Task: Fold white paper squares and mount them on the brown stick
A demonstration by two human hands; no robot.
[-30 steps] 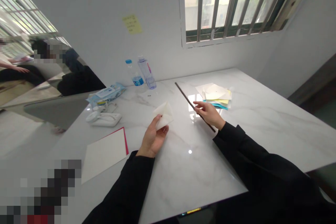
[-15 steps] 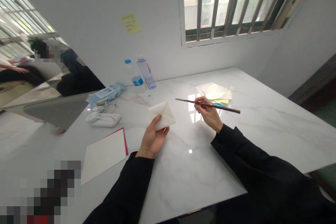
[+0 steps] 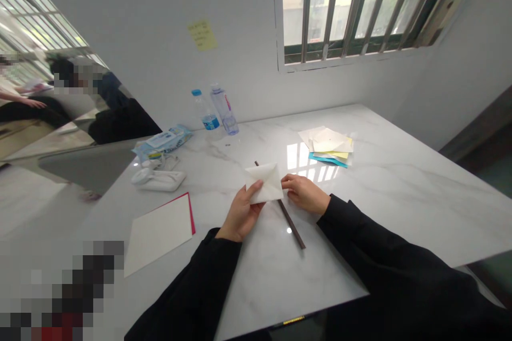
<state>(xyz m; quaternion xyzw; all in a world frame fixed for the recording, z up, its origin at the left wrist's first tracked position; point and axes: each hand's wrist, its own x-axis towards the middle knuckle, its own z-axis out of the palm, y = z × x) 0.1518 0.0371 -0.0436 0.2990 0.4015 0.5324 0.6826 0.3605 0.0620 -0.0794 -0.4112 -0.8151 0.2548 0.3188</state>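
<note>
My left hand is closed around a small off-white paper envelope, its thumb across the front. Diagonal fold lines show on the paper. At the envelope's right edge is my right hand, fingers bent and closed, their tips against the paper and partly hidden. A thin dark brown stick passes behind the envelope and appears to lie on the table. Its far tip shows above the paper, and its thicker end points toward me.
On the marble-patterned table lie a pile of coloured papers, a white sheet with a red edge, a white device and a wipes pack. Two bottles stand by the wall. People sit beyond the left side.
My right hand has let go of the stick, which now lies behind the envelope, and has moved left to the envelope's edge. My left hand has shifted right with the envelope.
</note>
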